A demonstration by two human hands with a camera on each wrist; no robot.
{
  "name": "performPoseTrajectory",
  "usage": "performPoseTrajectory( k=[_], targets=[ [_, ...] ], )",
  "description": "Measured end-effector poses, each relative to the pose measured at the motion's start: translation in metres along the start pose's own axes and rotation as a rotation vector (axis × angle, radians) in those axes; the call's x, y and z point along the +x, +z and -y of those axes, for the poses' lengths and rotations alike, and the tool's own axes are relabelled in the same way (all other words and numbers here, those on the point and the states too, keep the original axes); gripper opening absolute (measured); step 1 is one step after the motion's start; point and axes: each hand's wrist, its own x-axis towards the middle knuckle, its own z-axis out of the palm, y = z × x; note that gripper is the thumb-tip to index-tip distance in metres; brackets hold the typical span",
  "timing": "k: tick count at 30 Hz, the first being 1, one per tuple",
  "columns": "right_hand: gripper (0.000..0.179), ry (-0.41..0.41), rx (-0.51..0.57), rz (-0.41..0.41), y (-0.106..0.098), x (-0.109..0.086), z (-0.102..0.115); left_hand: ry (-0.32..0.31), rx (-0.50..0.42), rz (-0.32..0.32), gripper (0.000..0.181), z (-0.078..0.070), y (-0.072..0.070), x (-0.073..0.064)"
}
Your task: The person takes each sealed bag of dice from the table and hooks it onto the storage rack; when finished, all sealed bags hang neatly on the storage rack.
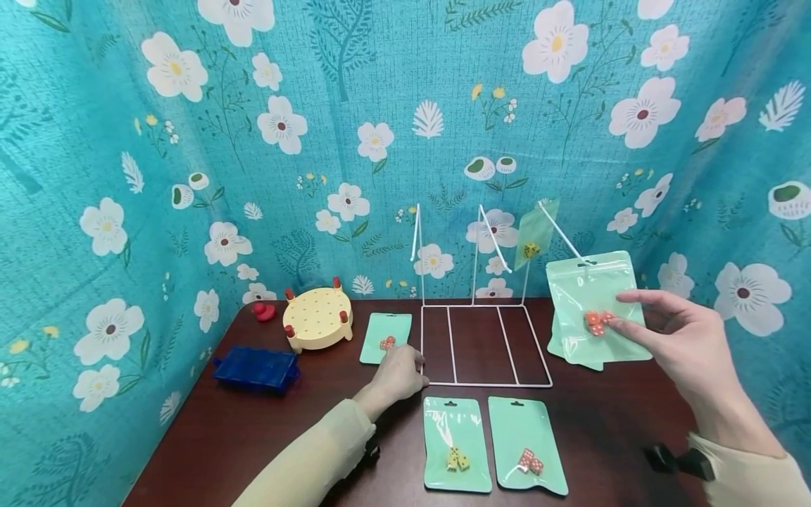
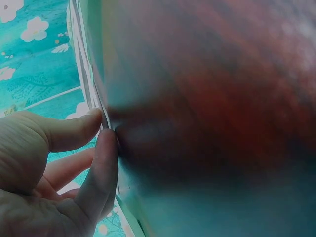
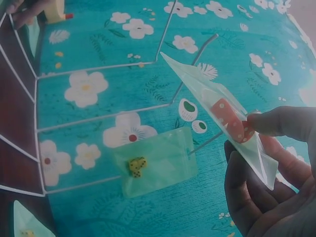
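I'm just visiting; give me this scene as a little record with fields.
Left hand: pinches the white wire rack at its base
Right hand: holds a pouch of orange dice
Hanging: pouch of yellow dice, right prong
Held pouch on that prong too: cannot tell
In front of rack: one yellow-dice pouch, one orange-dice pouch
Left of rack: another orange-dice pouch, yellow stand, blue tray
Backdrop: turquoise flowered curtain

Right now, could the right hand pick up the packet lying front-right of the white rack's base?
Probably not without letting go first: the right hand pinches another packet, though nothing visible covers the front-right packet.
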Motion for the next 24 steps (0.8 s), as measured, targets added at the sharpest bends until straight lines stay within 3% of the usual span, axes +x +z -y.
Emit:
performPoseTrajectory(
  k=[19, 24],
  targets=[
    [0.042, 0.061, -0.065, 0.012, 0.018, 0.023, -0.013, -0.008, 0.007, 0.004, 0.036, -0.001, 0.000, 0.001],
    [0.043, 0.077, -0.021, 0.010, 0.024, 0.030, -0.017, -0.005, -0.002, 0.004, 0.034, -0.001, -0.001, 0.000]
  ],
)
